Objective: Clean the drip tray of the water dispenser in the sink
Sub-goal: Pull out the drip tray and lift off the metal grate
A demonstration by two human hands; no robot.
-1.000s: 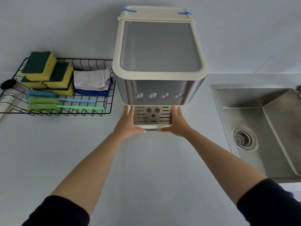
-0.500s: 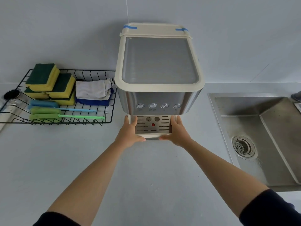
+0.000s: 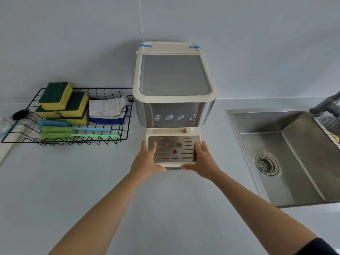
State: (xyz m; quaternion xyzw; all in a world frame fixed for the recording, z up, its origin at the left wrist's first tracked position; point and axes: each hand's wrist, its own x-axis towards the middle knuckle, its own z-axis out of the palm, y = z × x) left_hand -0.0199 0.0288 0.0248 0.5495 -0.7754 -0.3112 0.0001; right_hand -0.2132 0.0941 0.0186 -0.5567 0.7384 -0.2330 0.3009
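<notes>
Two hands (image 3: 147,162) (image 3: 202,161), one drip tray (image 3: 173,152)

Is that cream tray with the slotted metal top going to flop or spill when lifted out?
The cream drip tray looks like rigid plastic, so probably stiff. Its slotted metal grate may sit loose and slide if tilted; both hands keeping it level seems wise.

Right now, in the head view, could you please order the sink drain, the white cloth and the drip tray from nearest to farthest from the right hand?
1. Drip tray: held in the right hand.
2. Sink drain: to the right, in the basin.
3. White cloth: far left, in the wire rack.
</notes>
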